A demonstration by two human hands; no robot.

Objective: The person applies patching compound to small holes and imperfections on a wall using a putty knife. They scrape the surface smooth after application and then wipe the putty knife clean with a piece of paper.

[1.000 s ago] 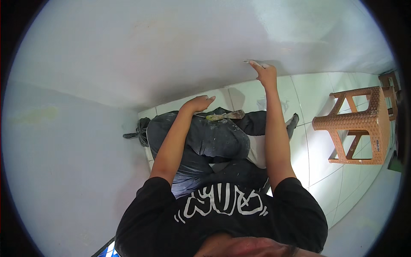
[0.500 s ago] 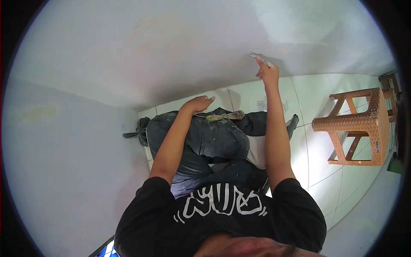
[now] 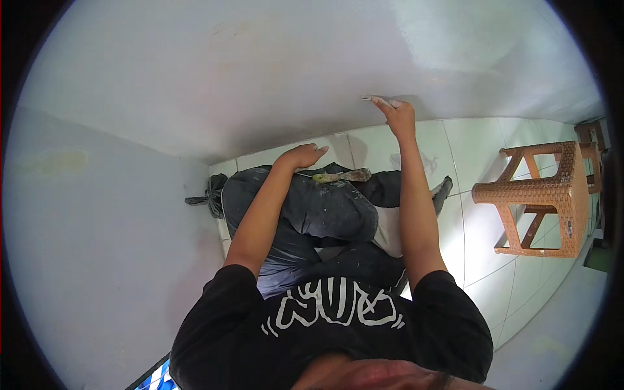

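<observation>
My right hand (image 3: 400,118) is raised at the foot of the pale wall (image 3: 292,71). Its fingers close on a small pale flat piece (image 3: 374,99), whose tip points left toward the wall; its exact kind is unclear. My left hand (image 3: 304,156) hangs loosely by my bent knee, fingers pointing right, with no held thing visible; its underside is hidden. Just below that hand, a stained putty knife (image 3: 341,176) with a yellow-green end lies across my dark, paint-specked trousers (image 3: 331,211).
A brown woven-pattern plastic stool (image 3: 539,192) stands on the white tiled floor (image 3: 481,146) at the right. A knotted black plastic bag (image 3: 211,197) sits beside my leg at the left, near the wall corner. Something blue and white (image 3: 159,377) shows at the lower left.
My right hand has moved slightly left and down along the wall with the pale piece, its fingers now pointing more to the left. My left hand and the putty knife stay in place.
</observation>
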